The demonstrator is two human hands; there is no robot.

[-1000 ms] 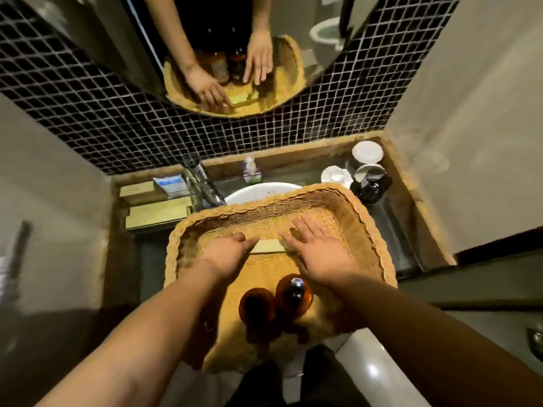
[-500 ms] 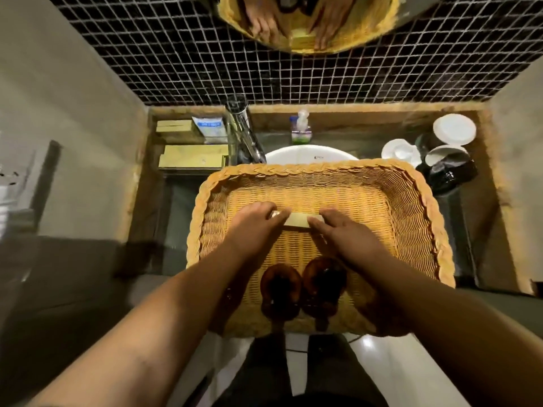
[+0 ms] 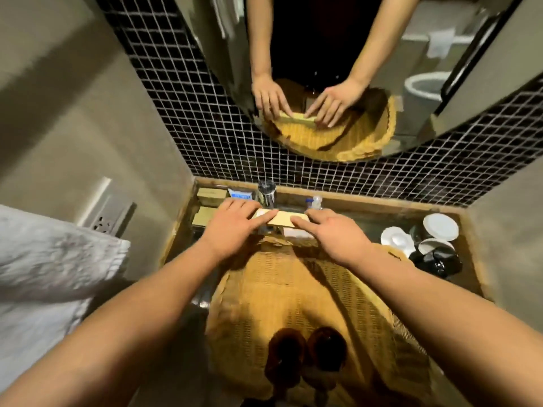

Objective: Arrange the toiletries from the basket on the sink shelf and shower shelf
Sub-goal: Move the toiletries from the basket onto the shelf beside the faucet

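Both hands now carrying flat box (image 3: 279, 220) up out of wicker basket (image 3: 296, 292), past its far rim, over tap (image 3: 266, 192). Box long axis running left-right; left hand (image 3: 232, 227) pinching left end, right hand (image 3: 338, 236) pinching right end, fingers extended, slightly spread. Left hand sitting nearer matching cartons (image 3: 210, 196) left of tap. Basket: woven, stiff. Box: thin cardboard, rigid. Two amber bottles (image 3: 307, 356) waiting at basket near edge.

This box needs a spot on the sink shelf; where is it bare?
Both hands, left hand and right hand, hold the box. Bare counter lies between the small bottle and cups. The left corner, with stacked boxes beside the faucet, is crowded.
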